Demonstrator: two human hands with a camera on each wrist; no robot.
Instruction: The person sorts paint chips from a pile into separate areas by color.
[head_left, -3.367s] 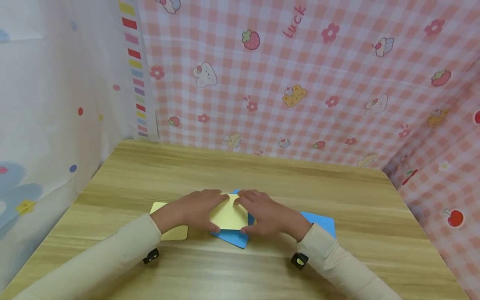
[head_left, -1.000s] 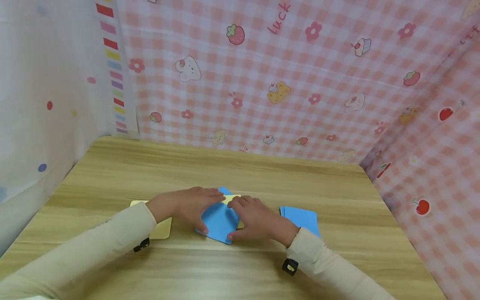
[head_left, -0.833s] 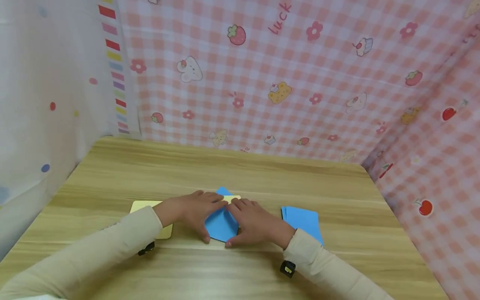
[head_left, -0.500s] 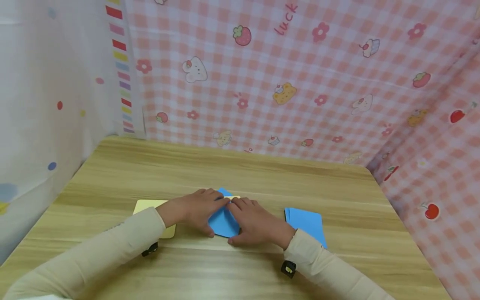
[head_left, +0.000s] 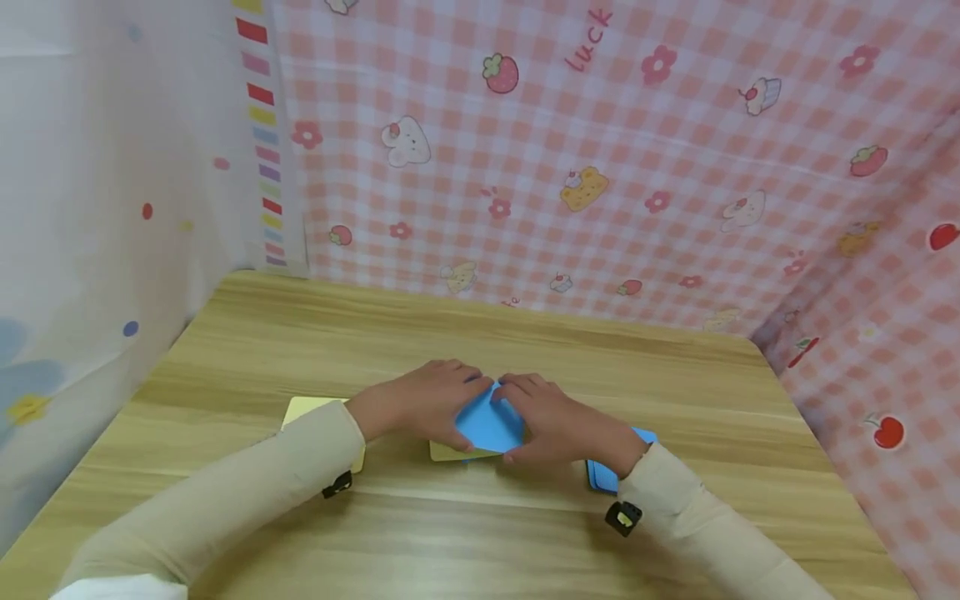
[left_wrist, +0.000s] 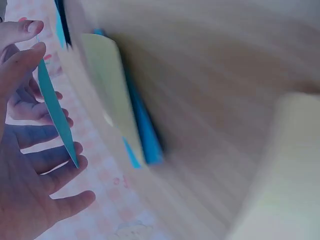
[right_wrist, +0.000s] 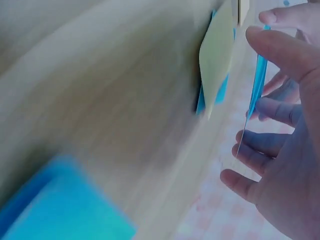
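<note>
A blue card [head_left: 491,421] is held between my two hands, its edges gripped by thumbs and fingertips. The left hand [head_left: 427,404] has its thumb at the near edge and fingers at the far side. My right hand [head_left: 562,423] holds the opposite side the same way. In the left wrist view the held card [left_wrist: 56,112] stands apart from a small pile below, topped by a yellow card [left_wrist: 107,75] with blue corners sticking out. That pile's yellow card [right_wrist: 217,57] also shows in the right wrist view; in the head view it is mostly covered.
On the wooden table [head_left: 450,533], a yellow card [head_left: 303,408] lies under the left forearm. Several blue cards [head_left: 602,477] lie stacked under the right wrist. Checked cloth [head_left: 525,142] hangs behind the table and at its right; white cloth [head_left: 97,208] hangs at the left.
Earlier, both hands held a yellow card over the pile; a blue card is held now. Over the last second the blue card has shifted up in view, baring the pile's near yellow edge.
</note>
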